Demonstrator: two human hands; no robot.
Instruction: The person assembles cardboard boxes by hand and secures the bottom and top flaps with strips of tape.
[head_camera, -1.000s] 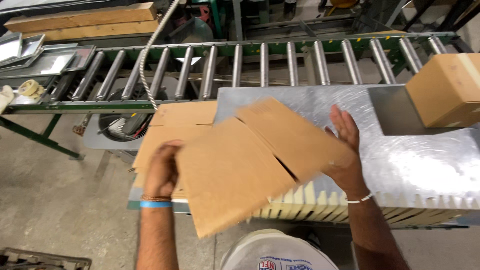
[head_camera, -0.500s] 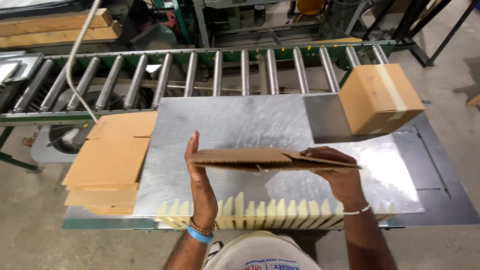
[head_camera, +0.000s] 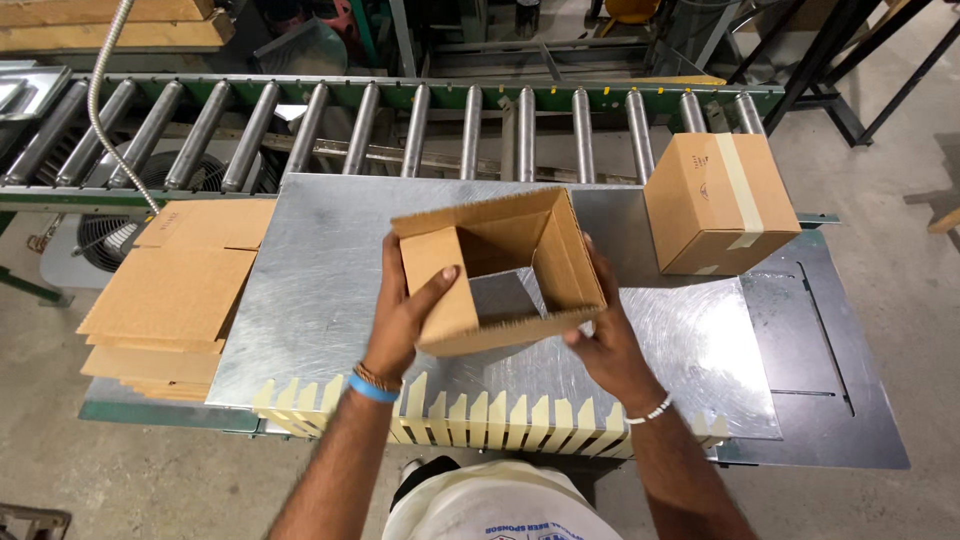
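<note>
Cardboard box (head_camera: 500, 270), opened to a square tube, sits above the bench (head_camera: 320, 290) middle, my left hand (head_camera: 405, 315) and right hand (head_camera: 600, 335) each clamped on a wall. Squaring corners evenly before folding flaps seems wise.

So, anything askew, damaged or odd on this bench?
Nothing stands out. Both hands, left and right, hold an opened box over the metal table; the flat stack and taped box look intact.

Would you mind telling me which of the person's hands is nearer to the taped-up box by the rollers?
Right. The right hand grips the open carton's near right side, below-left of the taped box. The left hand holds the carton's far side, farther away.
</note>
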